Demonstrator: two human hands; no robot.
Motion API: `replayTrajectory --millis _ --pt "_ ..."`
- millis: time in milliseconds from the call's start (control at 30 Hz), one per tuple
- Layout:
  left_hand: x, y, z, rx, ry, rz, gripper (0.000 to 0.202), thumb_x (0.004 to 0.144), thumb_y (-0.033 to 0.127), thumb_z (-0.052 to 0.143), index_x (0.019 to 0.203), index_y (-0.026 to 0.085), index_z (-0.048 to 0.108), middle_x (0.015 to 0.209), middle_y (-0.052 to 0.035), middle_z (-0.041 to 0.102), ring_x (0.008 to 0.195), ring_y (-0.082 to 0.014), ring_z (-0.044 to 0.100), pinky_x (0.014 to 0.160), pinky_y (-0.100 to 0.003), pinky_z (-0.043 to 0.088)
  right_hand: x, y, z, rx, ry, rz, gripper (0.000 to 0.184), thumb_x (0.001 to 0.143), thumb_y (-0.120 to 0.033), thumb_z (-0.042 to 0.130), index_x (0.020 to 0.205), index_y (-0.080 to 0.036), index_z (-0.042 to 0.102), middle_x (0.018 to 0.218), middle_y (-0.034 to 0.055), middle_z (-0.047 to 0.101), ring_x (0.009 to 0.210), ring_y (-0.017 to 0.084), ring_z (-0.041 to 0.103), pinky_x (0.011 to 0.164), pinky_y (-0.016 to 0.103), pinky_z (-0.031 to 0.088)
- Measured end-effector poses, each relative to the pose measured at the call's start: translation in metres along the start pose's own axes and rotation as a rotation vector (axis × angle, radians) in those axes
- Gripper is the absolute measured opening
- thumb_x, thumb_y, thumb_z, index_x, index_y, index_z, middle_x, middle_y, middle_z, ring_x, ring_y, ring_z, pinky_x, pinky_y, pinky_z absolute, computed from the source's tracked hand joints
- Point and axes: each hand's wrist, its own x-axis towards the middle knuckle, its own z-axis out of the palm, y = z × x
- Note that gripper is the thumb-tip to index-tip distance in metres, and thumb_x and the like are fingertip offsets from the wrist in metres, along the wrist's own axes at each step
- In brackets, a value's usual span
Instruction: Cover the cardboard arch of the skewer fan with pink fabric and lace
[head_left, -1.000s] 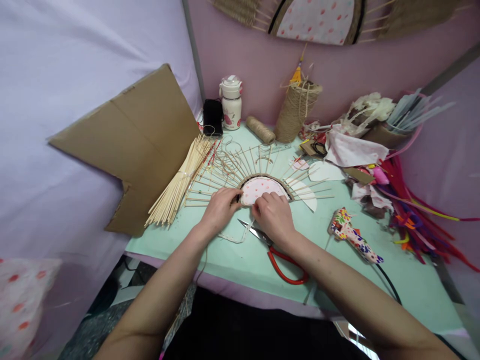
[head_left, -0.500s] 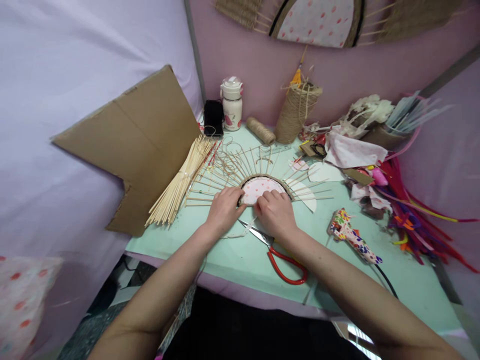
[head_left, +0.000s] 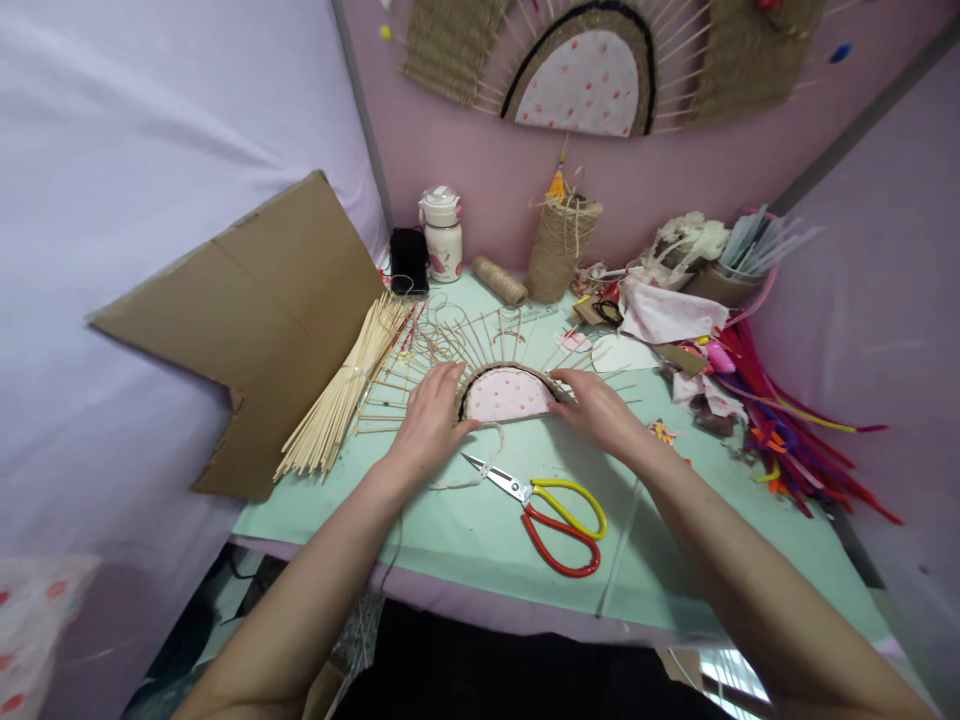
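Note:
A half-round craft piece [head_left: 510, 394], white with red dots, lies on the table with its straight edge toward me. A twine and black border follows its curve, and thin sticks fan out from it. My left hand [head_left: 426, 420] grips its left end, thumb by the lower corner. At the right end, my right hand [head_left: 596, 408] holds the border between thumb and fingers. Scissors [head_left: 516, 488] with one red and one yellow handle lie spread in front of the piece, near a pale loose cord [head_left: 459, 486].
A bundle of sticks [head_left: 341, 395] and folded cardboard [head_left: 255, 330] stand left. Behind are a bottle [head_left: 444, 240], a small twine roll [head_left: 500, 281] and a large twine spool [head_left: 559, 250]. Scraps and colourful pipe cleaners [head_left: 787, 420] crowd the right. My right forearm mostly hides a patterned glue gun [head_left: 662, 432].
My right hand has moved from the straight edge's middle to the right end, uncovering the dotted face and the yellow scissor handle. My left hand stays at the left end. The view has shifted.

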Motion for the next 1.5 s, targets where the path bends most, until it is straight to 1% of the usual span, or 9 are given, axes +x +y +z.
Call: replayTrajectory --millis 167,367,600,800,900,1000,1200,1333,1500 --pt "0.014 0.003 0.010 0.019 -0.178 0.015 0.073 0.080 0.024 0.068 0.145 0.020 0.034 0.149 -0.0154 0.044 0.143 -0.0296 0.034 0.119 -0.052 0.022 -0.004 0.000 0.005 0.007 -0.055 -0.080 0.040 0.083 -0.014 0.053 0.123 -0.020 0.057 0.107 0.0101 0.069 0.099 0.025 0.061 0.081 0.030 0.044" --pt "0.011 -0.005 0.017 -0.011 -0.204 0.004 0.074 0.082 0.024 0.066 0.148 0.020 0.031 0.151 -0.0154 0.042 0.143 -0.0277 0.035 0.120 -0.053 0.019 -0.004 0.003 0.010 -0.003 -0.051 -0.066 0.035 0.085 -0.014 0.050 0.118 -0.017 0.061 0.103 0.0118 0.070 0.096 0.025 0.062 0.082 0.032 0.045" --pt "0.023 -0.003 0.011 -0.160 -0.157 0.066 0.107 0.072 0.046 0.076 0.154 0.018 0.014 0.161 -0.0185 0.017 0.150 -0.0335 0.012 0.121 -0.055 0.015 0.010 0.009 0.007 0.191 -0.039 -0.125 0.065 0.079 -0.019 0.056 0.142 -0.014 0.043 0.142 0.0179 0.052 0.127 0.030 0.052 0.104 0.047 0.042" --pt "0.043 0.004 0.022 -0.298 -0.215 0.106 0.086 0.085 0.045 0.061 0.154 0.022 0.016 0.160 -0.0163 0.022 0.143 -0.0306 0.033 0.118 -0.049 0.028 0.020 -0.005 0.019 0.359 -0.107 -0.180 0.068 0.074 -0.013 0.048 0.141 -0.010 0.041 0.141 0.0186 0.053 0.128 0.026 0.053 0.108 0.044 0.040" --pt "0.051 0.000 0.023 -0.367 -0.139 0.109 0.082 0.088 0.047 0.057 0.154 0.021 0.016 0.159 -0.0185 0.022 0.137 -0.0307 0.044 0.114 -0.049 0.034 0.025 -0.005 0.022 0.412 -0.033 -0.121 0.067 0.075 -0.011 0.044 0.142 -0.012 0.040 0.146 0.0162 0.048 0.132 0.023 0.048 0.111 0.043 0.038" --pt "0.057 -0.004 0.027 -0.392 -0.113 0.127 0.076 0.089 0.049 0.053 0.152 0.019 0.021 0.156 -0.0185 0.025 0.142 -0.0310 0.035 0.117 -0.049 0.029 0.032 -0.005 0.027 0.449 -0.040 -0.147 0.069 0.073 -0.009 0.045 0.142 -0.012 0.040 0.149 0.0158 0.045 0.138 0.024 0.041 0.115 0.046 0.032" --pt "0.060 -0.008 0.040 -0.553 -0.073 0.051 0.069 0.093 0.055 0.045 0.150 0.021 0.023 0.157 -0.0186 0.022 0.136 -0.0304 0.044 0.113 -0.048 0.034 0.041 -0.005 0.041 0.518 0.010 -0.149 0.068 0.075 -0.010 0.045 0.142 -0.016 0.041 0.147 0.0125 0.048 0.135 0.024 0.044 0.114 0.046 0.034" --pt "0.063 -0.010 0.036 -0.547 -0.105 0.018 0.066 0.092 0.057 0.047 0.145 0.021 0.033 0.153 -0.0168 0.034 0.135 -0.0287 0.046 0.114 -0.046 0.033 0.041 -0.005 0.039 0.529 0.066 -0.167 0.060 0.078 -0.015 0.048 0.138 -0.020 0.046 0.141 0.0103 0.054 0.130 0.024 0.049 0.112 0.047 0.038" --pt "0.056 -0.026 -0.001 -0.509 0.285 -0.024 0.050 0.089 0.043 0.057 0.131 0.017 0.049 0.134 -0.0145 0.055 0.124 -0.0237 0.054 0.107 -0.041 0.041 0.024 0.008 0.020 0.333 0.148 -0.180 0.056 0.083 -0.022 0.052 0.138 -0.020 0.046 0.141 0.0138 0.052 0.130 0.029 0.048 0.110 0.050 0.037"
